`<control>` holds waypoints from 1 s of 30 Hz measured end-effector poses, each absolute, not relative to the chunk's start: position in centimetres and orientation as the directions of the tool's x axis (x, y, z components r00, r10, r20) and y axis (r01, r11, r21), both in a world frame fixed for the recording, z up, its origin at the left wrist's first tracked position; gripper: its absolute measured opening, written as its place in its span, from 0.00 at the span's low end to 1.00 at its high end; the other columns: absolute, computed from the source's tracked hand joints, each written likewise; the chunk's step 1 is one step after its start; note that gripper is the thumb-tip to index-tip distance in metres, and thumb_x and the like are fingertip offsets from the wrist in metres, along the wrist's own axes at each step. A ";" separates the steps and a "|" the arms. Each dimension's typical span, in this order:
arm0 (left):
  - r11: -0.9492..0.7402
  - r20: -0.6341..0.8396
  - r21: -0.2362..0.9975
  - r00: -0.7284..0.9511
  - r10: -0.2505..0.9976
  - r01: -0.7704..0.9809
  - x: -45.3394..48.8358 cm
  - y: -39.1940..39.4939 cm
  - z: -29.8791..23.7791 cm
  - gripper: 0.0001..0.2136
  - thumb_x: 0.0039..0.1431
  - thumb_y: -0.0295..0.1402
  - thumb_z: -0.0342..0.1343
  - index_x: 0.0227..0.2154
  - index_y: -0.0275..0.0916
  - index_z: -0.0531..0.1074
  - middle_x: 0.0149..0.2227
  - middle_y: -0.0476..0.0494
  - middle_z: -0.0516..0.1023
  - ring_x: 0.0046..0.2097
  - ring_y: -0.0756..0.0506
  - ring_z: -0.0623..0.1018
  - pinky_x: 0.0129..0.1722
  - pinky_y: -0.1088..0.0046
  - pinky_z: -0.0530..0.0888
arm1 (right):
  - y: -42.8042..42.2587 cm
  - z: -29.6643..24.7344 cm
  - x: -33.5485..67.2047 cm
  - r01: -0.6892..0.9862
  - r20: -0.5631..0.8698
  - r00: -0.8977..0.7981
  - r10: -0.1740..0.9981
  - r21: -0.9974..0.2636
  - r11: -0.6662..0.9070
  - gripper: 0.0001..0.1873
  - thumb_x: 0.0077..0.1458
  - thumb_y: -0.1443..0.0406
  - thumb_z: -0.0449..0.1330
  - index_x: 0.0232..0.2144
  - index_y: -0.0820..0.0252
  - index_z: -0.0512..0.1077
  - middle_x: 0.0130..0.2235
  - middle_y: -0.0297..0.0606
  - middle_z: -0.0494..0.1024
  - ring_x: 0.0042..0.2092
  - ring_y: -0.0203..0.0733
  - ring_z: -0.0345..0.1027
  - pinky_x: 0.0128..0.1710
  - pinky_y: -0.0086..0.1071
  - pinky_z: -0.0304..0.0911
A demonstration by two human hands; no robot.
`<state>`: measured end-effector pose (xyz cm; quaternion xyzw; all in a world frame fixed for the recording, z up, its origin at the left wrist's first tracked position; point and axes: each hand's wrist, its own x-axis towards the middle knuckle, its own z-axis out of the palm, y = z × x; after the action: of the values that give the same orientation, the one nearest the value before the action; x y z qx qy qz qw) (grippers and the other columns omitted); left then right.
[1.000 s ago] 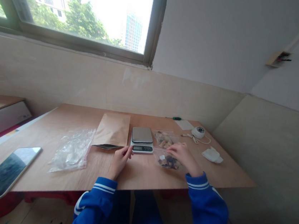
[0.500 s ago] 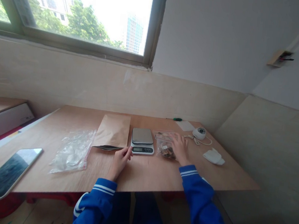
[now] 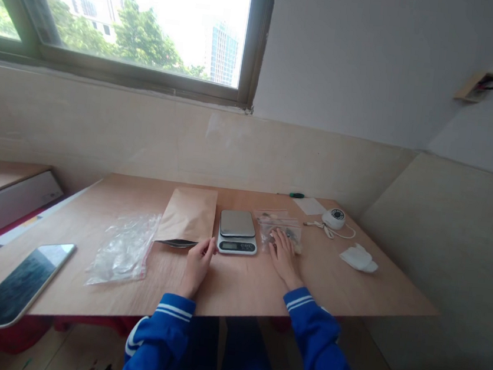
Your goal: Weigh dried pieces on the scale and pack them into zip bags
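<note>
Below and right of the frame's centre, the small clear bags point(image 3: 295, 233) lay under the splayed, ungrasping right hand point(image 3: 283, 261), looking light, soft and slippery, best pinched at 1 edge, while the left hand point(image 3: 197, 264) curled, its grip unclear.

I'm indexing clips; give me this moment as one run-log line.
left hand: beside white-and-silver digital scale | right hand: spread over clear plastic zip bag | nearby: flat brown paper pouch, crumpled clear plastic bag
</note>
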<state>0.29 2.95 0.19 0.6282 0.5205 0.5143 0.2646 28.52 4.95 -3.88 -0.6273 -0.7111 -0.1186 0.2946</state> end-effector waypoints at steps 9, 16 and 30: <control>-0.149 0.586 0.702 -0.446 0.677 0.696 -0.7 3.1 -0.3 0.16 0.55 0.23 0.43 0.45 0.34 0.70 0.44 0.36 0.71 0.49 0.40 0.70 0.48 0.62 0.68 | 4.3 -4.3 28.7 0.919 0.680 0.117 0.724 -0.350 0.180 0.19 0.61 0.65 0.44 0.50 0.62 0.67 0.53 0.49 0.69 0.55 0.49 0.60 0.54 0.48 0.57; 0.044 0.544 0.483 -0.339 0.768 0.875 -3.1 2.9 0.3 0.25 0.52 0.20 0.46 0.54 0.42 0.66 0.57 0.37 0.66 0.56 0.37 0.66 0.54 0.55 0.63 | 2.8 -3.1 28.0 0.887 0.757 0.164 0.632 -0.393 0.242 0.20 0.58 0.71 0.44 0.50 0.63 0.67 0.53 0.49 0.68 0.55 0.49 0.60 0.54 0.51 0.57; -0.277 0.573 0.305 0.057 0.818 0.911 -5.2 2.2 7.3 0.12 0.61 0.36 0.49 0.45 0.48 0.74 0.40 0.48 0.79 0.39 0.47 0.77 0.33 0.76 0.68 | -3.4 4.9 10.1 0.653 0.631 -0.387 0.672 -0.327 0.683 0.21 0.61 0.69 0.46 0.56 0.67 0.64 0.58 0.46 0.67 0.61 0.44 0.56 0.59 0.40 0.58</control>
<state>-5.24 2.23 7.32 0.7236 0.5975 0.3387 -0.0690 10.07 -3.41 4.91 -0.3978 -0.8327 0.0124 0.3851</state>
